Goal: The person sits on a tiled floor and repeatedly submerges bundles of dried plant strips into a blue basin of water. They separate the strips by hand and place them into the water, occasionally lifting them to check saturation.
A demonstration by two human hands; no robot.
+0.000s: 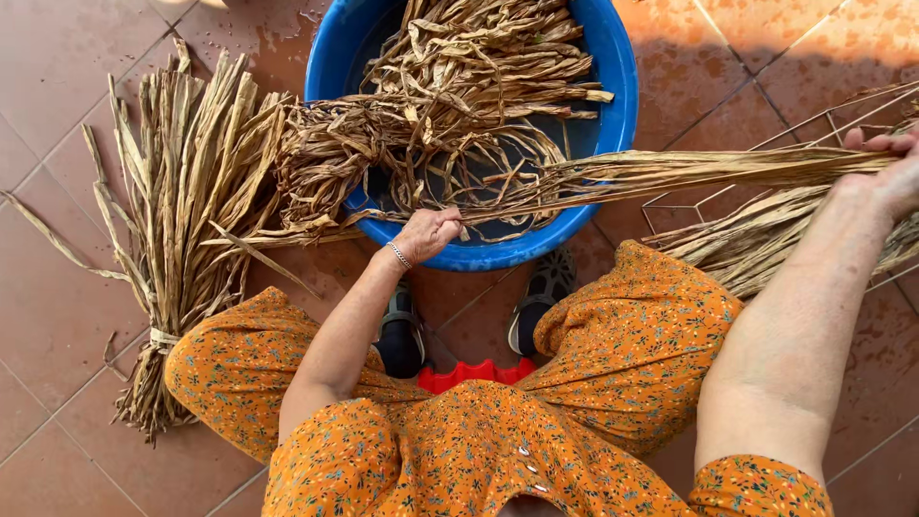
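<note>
Dried leaves [670,170], long and straw-coloured, stretch in a bundle between our two hands, running from the rim of the blue basin [617,86] out to the right. Our left hand [428,233] pinches one end with the fingers curled tight, right at the near edge of the basin. Our right hand [885,163] clasps the other end, closed round the strands at the frame's edge. More curled, dark leaves [459,96] fill the basin and spill over its left side. On the tiled floor [57,316] to our left lies a tied sheaf [182,220] of the same leaves. Another heap [756,239] rests by our right knee, over a thin wire rack [670,206].
</note>
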